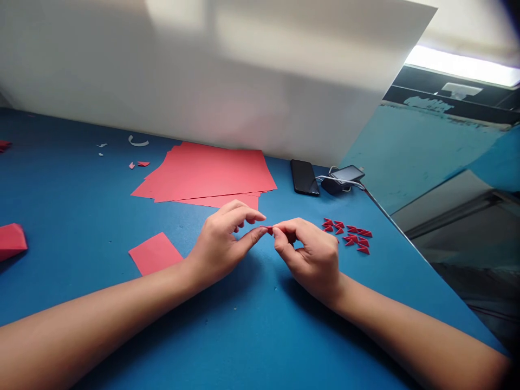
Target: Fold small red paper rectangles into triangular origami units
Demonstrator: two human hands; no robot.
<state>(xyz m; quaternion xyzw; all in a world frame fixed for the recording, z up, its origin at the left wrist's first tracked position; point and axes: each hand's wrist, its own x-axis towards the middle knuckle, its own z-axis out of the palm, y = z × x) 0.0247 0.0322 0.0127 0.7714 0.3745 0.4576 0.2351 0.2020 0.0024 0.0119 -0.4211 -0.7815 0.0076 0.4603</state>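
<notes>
1. The right hand (312, 253) pinches a small folded red paper piece (269, 230) over the blue table (252, 341)
2. The left hand (221, 237) sets its thumb against the piece's left end, forefinger apart above it
3. Probably light and easily crushed, it suits fingertip holds along its folds

There are two hands (221, 238) (312, 250), one red square (155, 253) and at least ten folded red pieces (363, 251).

The head-worn view looks forward and down over the blue table (244, 352) from close by. The left hand (221, 235) and right hand (311, 254) fall near its middle, a white panel (227, 81) spans most of its top, and the table's edge slants down at right.
</notes>
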